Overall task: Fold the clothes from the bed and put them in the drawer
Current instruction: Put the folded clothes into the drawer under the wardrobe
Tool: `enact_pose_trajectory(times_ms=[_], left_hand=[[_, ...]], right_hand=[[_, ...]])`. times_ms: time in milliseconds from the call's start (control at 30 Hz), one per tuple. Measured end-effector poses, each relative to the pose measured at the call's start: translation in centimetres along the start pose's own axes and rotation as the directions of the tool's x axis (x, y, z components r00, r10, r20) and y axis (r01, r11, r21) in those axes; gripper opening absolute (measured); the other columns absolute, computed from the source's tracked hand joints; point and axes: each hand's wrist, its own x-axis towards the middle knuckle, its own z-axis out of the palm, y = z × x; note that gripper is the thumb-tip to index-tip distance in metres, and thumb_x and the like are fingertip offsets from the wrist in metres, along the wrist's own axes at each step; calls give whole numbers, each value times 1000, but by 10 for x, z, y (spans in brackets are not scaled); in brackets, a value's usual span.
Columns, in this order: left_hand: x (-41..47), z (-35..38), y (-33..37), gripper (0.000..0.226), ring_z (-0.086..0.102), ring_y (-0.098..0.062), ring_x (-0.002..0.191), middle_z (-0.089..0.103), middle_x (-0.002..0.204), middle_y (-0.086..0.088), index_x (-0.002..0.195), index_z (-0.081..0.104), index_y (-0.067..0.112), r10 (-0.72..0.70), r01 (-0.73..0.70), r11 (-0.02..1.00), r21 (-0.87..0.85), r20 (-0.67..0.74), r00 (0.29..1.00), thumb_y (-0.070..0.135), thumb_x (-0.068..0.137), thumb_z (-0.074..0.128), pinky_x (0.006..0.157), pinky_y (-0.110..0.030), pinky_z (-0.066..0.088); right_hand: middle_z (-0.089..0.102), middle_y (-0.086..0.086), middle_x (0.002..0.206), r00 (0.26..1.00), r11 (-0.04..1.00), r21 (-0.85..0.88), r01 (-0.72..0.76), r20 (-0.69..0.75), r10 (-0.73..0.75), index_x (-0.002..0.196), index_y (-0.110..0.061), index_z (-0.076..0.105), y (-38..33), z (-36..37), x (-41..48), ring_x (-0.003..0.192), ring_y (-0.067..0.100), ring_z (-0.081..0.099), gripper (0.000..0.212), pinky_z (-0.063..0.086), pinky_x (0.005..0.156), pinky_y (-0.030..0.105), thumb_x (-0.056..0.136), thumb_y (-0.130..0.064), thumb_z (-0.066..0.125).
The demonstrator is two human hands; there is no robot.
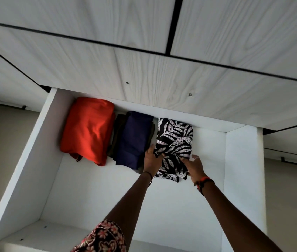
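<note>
The drawer holds a navy pile beside the left hand. That and the right hand pinch the folded leaf-print cloth between their fingers; an uneven release may spring its folds or nudge the pile.

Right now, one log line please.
step: placing; left hand: holds print garment; right hand: holds it; drawer: open; red fold, navy fold: inside

wood-grain panels above | L blk handle | R blk handle | beige floor
</note>
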Motion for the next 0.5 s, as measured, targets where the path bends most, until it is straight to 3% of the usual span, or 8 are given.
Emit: enact_pose_trajectory(times_ms=[67, 167, 400, 500], left_hand=[[-18, -6, 1, 59, 38, -28, 131, 42, 141, -14, 141, 37, 5, 17, -17, 1000, -1, -26, 1000, 15, 89, 61, 106, -24, 25], [-52, -24, 1, 57, 49, -35, 120, 53, 129, -16, 132, 48, 7, -16, 3, 993, -117, -110, 994, 30, 82, 62, 105, -40, 39], [-142, -67, -3, 47, 47, -27, 121, 51, 131, -16, 135, 46, 5, -32, -20, 976, -217, -233, 972, 16, 91, 60, 102, -27, 33], [-190, -99, -7, 49, 42, -25, 129, 46, 138, -13, 137, 44, 7, -8, -61, 967, -247, -270, 963, 19, 92, 59, 108, -30, 31]], right_hand=[[54, 17, 120, 997, 997, -74, 10, -79, -16, 135, -5, 39, -5, -4, -27, 100, 29, 58, 64, 48, 86, 36, 83, -25, 70], [53, 24, 129, 994, 985, -169, 37, -93, -53, 135, 1, 39, -10, -11, -77, 118, 34, 52, 57, 40, 95, 35, 87, -18, 64], [61, 20, 112, 992, 962, -241, 127, 45, -120, 131, 1, 47, -13, 4, -179, 105, 30, 57, 51, 43, 89, 34, 83, -7, 63], [58, 19, 123, 979, 948, -258, 188, 121, -162, 130, 1, 47, -19, 19, -232, 113, 31, 54, 49, 38, 84, 25, 84, -4, 60]])
